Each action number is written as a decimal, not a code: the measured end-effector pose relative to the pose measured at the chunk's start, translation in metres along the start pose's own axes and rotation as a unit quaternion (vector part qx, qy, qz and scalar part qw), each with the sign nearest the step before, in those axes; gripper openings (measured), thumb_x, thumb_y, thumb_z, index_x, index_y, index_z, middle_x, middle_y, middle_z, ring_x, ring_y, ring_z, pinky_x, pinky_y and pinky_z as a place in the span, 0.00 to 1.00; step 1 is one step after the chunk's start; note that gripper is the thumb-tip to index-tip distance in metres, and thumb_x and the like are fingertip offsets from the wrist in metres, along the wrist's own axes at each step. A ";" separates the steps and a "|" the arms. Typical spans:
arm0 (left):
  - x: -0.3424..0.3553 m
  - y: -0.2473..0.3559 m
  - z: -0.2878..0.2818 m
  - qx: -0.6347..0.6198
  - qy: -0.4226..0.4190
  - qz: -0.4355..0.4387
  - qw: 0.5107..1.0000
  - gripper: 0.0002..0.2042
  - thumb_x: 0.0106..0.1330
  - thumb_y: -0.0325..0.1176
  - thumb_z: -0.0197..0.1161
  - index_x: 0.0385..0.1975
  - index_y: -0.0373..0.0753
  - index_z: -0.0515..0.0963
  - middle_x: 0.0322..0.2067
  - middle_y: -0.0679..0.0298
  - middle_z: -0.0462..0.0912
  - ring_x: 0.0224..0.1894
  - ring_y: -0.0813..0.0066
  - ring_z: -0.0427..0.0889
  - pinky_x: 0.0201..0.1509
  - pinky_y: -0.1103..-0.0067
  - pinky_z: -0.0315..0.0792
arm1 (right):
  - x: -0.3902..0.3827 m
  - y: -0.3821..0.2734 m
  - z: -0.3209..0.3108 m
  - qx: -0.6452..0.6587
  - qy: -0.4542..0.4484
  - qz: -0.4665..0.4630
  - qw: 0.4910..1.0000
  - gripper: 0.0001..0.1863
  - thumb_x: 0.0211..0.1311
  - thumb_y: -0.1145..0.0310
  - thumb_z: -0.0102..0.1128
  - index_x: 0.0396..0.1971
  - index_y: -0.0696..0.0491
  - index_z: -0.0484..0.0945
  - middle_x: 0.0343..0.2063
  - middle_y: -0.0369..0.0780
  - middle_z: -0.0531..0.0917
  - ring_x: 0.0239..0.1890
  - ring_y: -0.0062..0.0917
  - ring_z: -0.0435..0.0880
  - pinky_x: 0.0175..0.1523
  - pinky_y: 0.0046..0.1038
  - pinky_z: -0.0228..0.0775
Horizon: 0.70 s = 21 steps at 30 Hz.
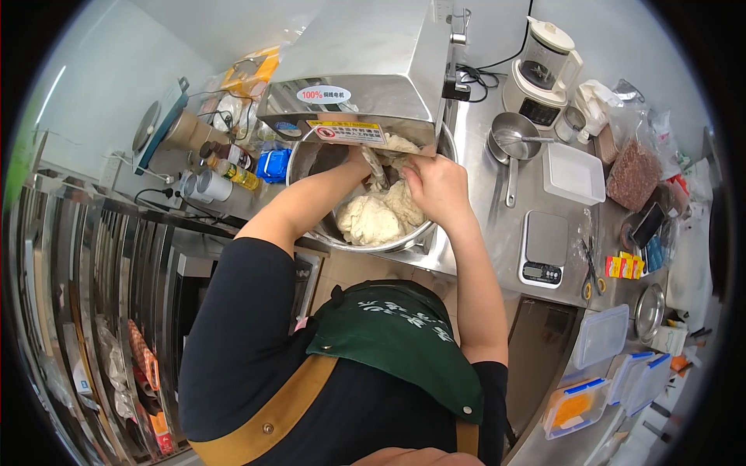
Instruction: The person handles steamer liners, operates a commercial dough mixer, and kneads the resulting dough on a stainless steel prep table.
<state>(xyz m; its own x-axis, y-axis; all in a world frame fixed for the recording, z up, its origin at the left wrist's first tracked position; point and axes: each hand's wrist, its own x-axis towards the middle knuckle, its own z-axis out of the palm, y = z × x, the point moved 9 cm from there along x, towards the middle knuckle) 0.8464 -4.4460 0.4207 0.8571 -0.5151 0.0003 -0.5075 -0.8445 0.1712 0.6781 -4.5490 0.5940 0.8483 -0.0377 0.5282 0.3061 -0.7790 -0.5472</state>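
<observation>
A pale lump of dough (378, 213) lies in the large steel bowl (404, 243) of a stand mixer (365, 70). My left hand (360, 155) reaches into the bowl under the mixer head and is mostly hidden by it. My right hand (435, 185) is closed on dough clinging to the metal dough hook (376, 169). Both forearms run from my dark shirt and green apron up to the bowl.
A steel counter holds a digital scale (544, 248), a white square container (573, 172), a small saucepan (513, 140), a white blender (542, 74), a bag of red-brown grains (633, 172) and several lidded plastic boxes (602, 334). Bottles and cans (221, 167) stand left of the bowl.
</observation>
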 end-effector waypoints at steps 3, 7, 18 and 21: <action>-0.011 -0.015 0.000 -0.066 -0.065 0.052 0.994 0.15 0.54 0.34 0.53 0.39 0.34 0.72 0.41 0.48 0.74 0.45 0.56 0.72 0.49 0.70 0.66 | -0.001 0.002 -0.001 0.010 -0.004 0.003 1.000 0.08 0.46 0.68 0.56 0.24 0.57 0.77 0.17 0.45 0.77 0.22 0.38 0.76 0.28 0.33 0.68; -0.030 -0.033 -0.004 -0.024 -0.010 0.114 0.993 0.18 0.54 0.40 0.53 0.41 0.36 0.72 0.44 0.49 0.72 0.47 0.55 0.70 0.50 0.69 0.65 | -0.001 0.002 -0.005 0.048 0.016 -0.012 0.999 0.06 0.44 0.70 0.57 0.21 0.56 0.74 0.18 0.44 0.76 0.23 0.37 0.76 0.28 0.35 0.68; 0.016 0.009 0.005 -0.038 0.055 0.088 0.994 0.17 0.57 0.43 0.49 0.40 0.40 0.72 0.42 0.53 0.73 0.43 0.60 0.73 0.45 0.72 0.68 | 0.000 0.007 -0.008 0.073 0.033 -0.007 0.997 0.06 0.46 0.70 0.58 0.24 0.57 0.76 0.19 0.42 0.78 0.21 0.33 0.77 0.26 0.30 0.67; 0.018 0.014 0.006 -0.018 0.033 0.056 0.998 0.16 0.57 0.43 0.49 0.39 0.40 0.73 0.41 0.53 0.74 0.41 0.61 0.74 0.43 0.73 0.69 | 0.001 0.009 -0.007 0.084 0.041 -0.009 0.996 0.06 0.45 0.71 0.58 0.24 0.56 0.75 0.19 0.41 0.78 0.21 0.32 0.78 0.26 0.29 0.67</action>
<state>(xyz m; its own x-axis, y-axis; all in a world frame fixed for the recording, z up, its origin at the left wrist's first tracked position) 0.8540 -4.4677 0.4176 0.7996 -0.5944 0.0857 -0.5982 -0.7755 0.2021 0.6787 -4.5605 0.5939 0.8060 -0.0816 0.5863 0.3942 -0.6650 -0.6344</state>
